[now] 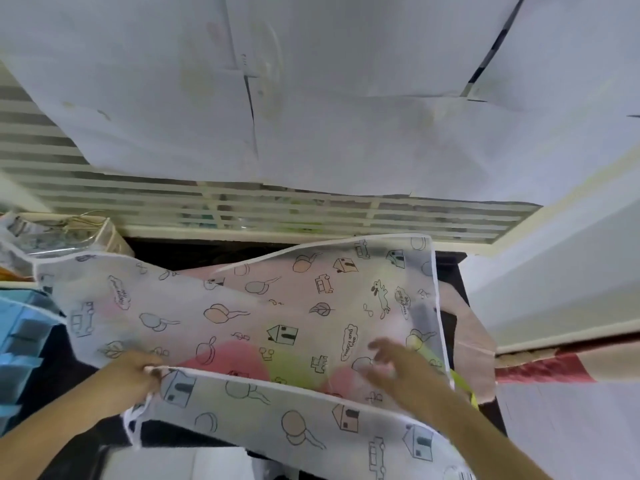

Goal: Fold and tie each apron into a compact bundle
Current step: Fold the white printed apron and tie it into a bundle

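— Where's the apron (pixel 263 327)?
— Spread over the dark desk (pixel 450 271), below the slatted window (pixel 242 206).
— And the hands?
— Left hand (pixel 133 374) pinches the apron's white hem, fingers curled. Right hand (pixel 398 370) hovers blurred over the apron, fingers spread.

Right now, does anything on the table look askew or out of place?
Only the apron: it lies crooked and rumpled, its near edge hanging off the table. The left hand pinches its hem; the right hand hovers open above it.
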The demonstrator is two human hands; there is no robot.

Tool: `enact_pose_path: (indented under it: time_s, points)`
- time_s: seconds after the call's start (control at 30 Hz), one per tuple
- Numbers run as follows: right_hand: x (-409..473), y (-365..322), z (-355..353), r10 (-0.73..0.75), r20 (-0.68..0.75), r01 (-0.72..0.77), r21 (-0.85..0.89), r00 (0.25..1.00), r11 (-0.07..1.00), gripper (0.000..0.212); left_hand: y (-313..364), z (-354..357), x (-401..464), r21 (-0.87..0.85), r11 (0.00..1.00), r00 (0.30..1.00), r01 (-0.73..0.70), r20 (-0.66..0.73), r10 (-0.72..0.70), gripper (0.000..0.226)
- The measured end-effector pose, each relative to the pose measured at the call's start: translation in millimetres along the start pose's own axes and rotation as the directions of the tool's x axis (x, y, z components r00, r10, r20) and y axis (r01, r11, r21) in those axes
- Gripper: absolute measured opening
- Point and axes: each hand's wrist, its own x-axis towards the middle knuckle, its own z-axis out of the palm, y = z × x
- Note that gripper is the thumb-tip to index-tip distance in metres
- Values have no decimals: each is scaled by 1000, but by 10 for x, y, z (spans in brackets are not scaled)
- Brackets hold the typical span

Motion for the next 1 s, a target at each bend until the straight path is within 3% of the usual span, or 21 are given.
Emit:
enact_pose_path:
  time_s: [0.03,0.07,0.1,0.2,0.33,0.43,0.47,0.53,0.6,0.7,0.73,0.9,1.0]
  points:
    - [-50,-62,132,5,196,5,-51,981,999,77,104,0,-67,6,1000,1000,-5,3,5,40]
    - [-41,17,267,0,269,44,-157,963,987,86,120,-24,-81,4,1000,1000,-7,29,6,42]
    - [-18,80,351,41,308,38,-247,951,968,82,140,-44,-101,16,1000,999,-25,25,25,41]
    - [73,311,602,36,263,60,-348,964,935,20,91,-140,-117,-20,1000,1000,-11,22,12,36]
    - [136,417,539,8,172,61,-394,985,917,24,62,-191,-196,-4,1000,995,-29,97,29,31]
    - [195,464,410,16,213,64,-363,977,930,101,19,-182,-209,-73,996,991,-59,120,67,35]
    - [206,437,392,25,249,63,-339,968,939,113,34,-174,-232,-113,990,987,-84,131,99,29]
    - [215,428,414,22,304,75,-302,952,950,118,87,-179,-300,-186,976,981,-114,136,140,12]
    - [219,409,454,8,312,104,-340,950,935,97,41,-212,-297,-211,967,973,-140,151,174,17]
    - [255,425,473,77,339,41,-328,938,944,36,31,-256,-345,-226,961,973,-157,133,191,12]
    - [262,450,433,88,341,38,-346,936,937,28,27,-259,-341,-217,963,976,-158,112,185,18]
    - [229,184,-368,45,140,-3,-287,989,958,32,16,-261,-354,7,989,987,-149,61,148,37]
    - [253,-30,-904,16,-10,-18,-239,1000,971,30,65,-201,-324,168,973,986,-159,68,149,23]
